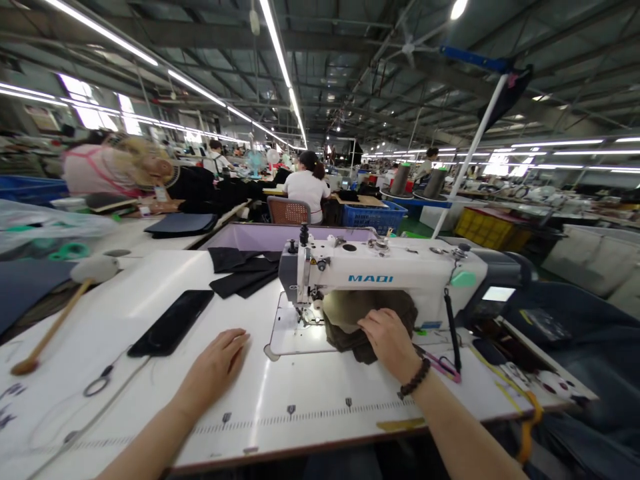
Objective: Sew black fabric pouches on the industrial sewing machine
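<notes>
A white sewing machine (pixel 400 270) stands on a white table (pixel 280 407). A stack of dark brown cloth pieces (pixel 353 313) lies under its arm, right of the needle (pixel 301 313). My right hand (pixel 390 341) rests on that stack, fingers curled over the top piece; a bead bracelet is on the wrist. My left hand (pixel 216 370) lies flat on the table left of the needle plate, fingers stretched out, holding nothing. A black phone (pixel 171 323) lies just beyond it.
Black cloth pieces (pixel 243 270) lie behind the machine. A wooden mallet (pixel 60 313) and small snips (pixel 100 381) lie at the left. A pink-handled tool (pixel 443 367) lies right of the stack. Other workers sit at stations ahead, by a blue crate (pixel 373 217).
</notes>
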`<state>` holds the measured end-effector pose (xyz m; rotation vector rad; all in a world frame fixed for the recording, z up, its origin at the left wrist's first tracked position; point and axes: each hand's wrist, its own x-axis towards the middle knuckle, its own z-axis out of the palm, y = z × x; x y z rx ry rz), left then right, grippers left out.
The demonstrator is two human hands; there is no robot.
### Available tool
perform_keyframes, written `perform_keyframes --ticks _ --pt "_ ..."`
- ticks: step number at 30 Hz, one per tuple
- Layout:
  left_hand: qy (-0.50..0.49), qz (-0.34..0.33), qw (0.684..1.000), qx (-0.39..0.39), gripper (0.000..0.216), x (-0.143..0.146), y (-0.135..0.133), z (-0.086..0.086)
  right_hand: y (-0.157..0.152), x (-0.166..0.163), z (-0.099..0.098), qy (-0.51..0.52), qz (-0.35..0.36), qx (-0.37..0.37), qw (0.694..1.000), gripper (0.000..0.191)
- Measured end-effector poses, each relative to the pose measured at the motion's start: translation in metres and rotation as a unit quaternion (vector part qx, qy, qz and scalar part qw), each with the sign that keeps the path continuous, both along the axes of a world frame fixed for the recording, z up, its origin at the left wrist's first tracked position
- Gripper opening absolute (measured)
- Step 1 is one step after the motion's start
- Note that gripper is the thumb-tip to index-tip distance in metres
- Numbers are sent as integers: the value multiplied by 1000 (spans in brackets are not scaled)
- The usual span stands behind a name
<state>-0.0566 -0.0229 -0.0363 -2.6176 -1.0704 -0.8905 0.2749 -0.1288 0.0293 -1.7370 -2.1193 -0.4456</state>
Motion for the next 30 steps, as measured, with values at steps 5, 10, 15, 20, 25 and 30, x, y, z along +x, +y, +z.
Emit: perform_keyframes --ticks 5,10,15,20,25,30 --pt "-18 -4 1000 -5 44 0 0 1 -4 -13 6 -11 -15 -17 1000 16" --pt "-21 -15 1000 1 41 -2 1 -2 -14 -26 3 -31 -11 -47 998 16" --pt "-20 -24 1000 2 35 -3 3 -4 -25 -34 0 -31 -7 -64 997 15" --pt "-29 -28 999 -12 32 -1 1 -6 -30 -33 -3 -11 10 -65 998 13" --pt "-22 -22 999 -31 29 -1 -1 -9 -30 -29 -10 -2 30 -44 999 16" --pt "-21 -33 998 -46 29 0 -2 -8 -32 -22 -9 12 35 -7 999 18"
